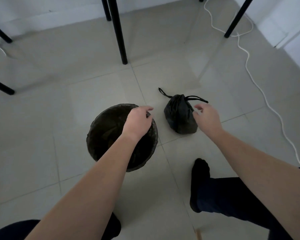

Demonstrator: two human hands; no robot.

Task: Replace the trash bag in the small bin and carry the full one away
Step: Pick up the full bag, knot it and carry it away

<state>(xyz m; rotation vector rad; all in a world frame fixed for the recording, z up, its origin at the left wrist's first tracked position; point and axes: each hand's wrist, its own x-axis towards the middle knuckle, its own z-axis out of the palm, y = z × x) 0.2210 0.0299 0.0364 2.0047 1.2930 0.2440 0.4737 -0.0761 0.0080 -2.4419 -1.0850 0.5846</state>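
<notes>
From your head camera, the small bin (91, 135) stands on the tiled floor (59, 101) at centre left, with a black liner (111, 129) inside it and folded over its rim. Your left hand (139, 120) sits on the far right edge of the rim, fingers curled down with a dark fold of liner between thumb and forefinger. The full bag (179, 116) sits on the floor just right of the bin, its drawstring (197, 98) pulled tight (loops trailing to both sides). Your right hand (206, 116) hovers at the bag's right side, fingers loosely apart, holding nothing; I cannot tell whether it touches. A white cable (249, 66) snakes along the right, and black table legs (119, 32) stand beyond.
</notes>
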